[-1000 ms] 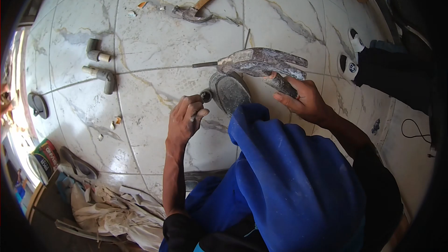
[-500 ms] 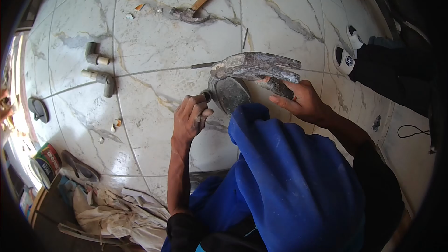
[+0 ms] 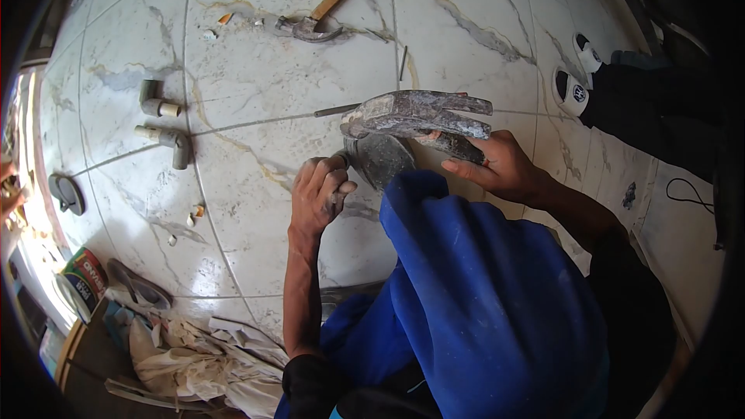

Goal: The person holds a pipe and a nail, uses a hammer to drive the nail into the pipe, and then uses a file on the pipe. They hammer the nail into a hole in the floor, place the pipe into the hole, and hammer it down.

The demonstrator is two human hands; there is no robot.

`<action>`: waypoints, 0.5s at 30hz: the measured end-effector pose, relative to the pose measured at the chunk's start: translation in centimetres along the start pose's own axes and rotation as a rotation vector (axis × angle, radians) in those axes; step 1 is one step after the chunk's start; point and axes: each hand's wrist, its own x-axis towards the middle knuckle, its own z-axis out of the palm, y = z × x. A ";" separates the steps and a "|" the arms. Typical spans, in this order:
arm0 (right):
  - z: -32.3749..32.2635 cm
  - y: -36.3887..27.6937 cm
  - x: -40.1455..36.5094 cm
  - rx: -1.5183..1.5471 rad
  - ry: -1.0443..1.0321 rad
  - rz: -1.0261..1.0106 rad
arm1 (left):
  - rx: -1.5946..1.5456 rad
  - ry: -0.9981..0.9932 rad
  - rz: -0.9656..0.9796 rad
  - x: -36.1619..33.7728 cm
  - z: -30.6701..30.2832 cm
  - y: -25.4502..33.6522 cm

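Your right hand (image 3: pixel 504 167) grips the hammer (image 3: pixel 415 112), which now sits closer to the dark round piece (image 3: pixel 342 158) your left hand (image 3: pixel 319 190) clasps at near left, seemingly bringing the two together.

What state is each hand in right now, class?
Left hand: closed around a small dark piece, mostly hidden.
Right hand: closed, holding a claw hammer by its handle.

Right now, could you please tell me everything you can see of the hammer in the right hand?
The right hand grips this hammer by its dark handle, over the tiled floor. Its scuffed, grey-brown head looks metal, with pale smears; the split claw points toward the picture's right, the striking end left. Whether that end touches anything is unclear.
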 end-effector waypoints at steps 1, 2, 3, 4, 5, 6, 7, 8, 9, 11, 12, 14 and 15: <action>0.1 0.1 0.0 0.004 -0.015 -0.003 | 0.022 0.044 0.013 0.7 0.2 -0.3; 0.3 -0.2 0.1 0.002 -0.021 -0.008 | 0.046 0.088 0.025 1.2 0.3 -0.5; 0.5 -0.5 0.2 0.017 0.017 -0.070 | 0.051 0.096 0.018 1.1 0.7 -0.7; 0.6 -0.7 0.3 0.031 0.057 -0.134 | -0.063 0.096 -0.009 0.9 1.4 -1.0; 0.6 -1.0 0.3 0.025 0.050 -0.141 | -0.178 0.096 -0.033 0.7 2.2 -1.3; 0.4 -1.2 0.3 0.003 0.010 -0.099 | -0.250 0.122 -0.054 0.7 3.1 -1.2; 0.3 -1.4 0.2 -0.019 -0.032 -0.058 | -0.246 0.133 -0.061 0.5 3.8 -1.0; 0.4 -1.3 0.2 -0.026 -0.045 -0.068 | -0.242 0.123 -0.082 0.5 4.2 -0.7; 0.5 -1.1 0.2 -0.045 -0.031 -0.096 | -0.236 0.116 -0.103 0.5 4.6 -0.6; 0.7 -0.9 0.2 -0.073 -0.034 -0.139 | -0.281 0.179 -0.206 0.5 5.1 -0.2; 0.8 -0.9 0.2 -0.075 -0.032 -0.154 | -0.273 0.253 -0.159 0.8 5.3 -0.2; 0.6 -1.5 0.1 -0.086 -0.072 -0.122 | -0.180 0.339 -0.092 1.0 5.6 -0.6; 0.5 -1.8 -0.1 -0.099 -0.093 -0.137 | -0.169 0.362 -0.107 0.9 5.8 -0.8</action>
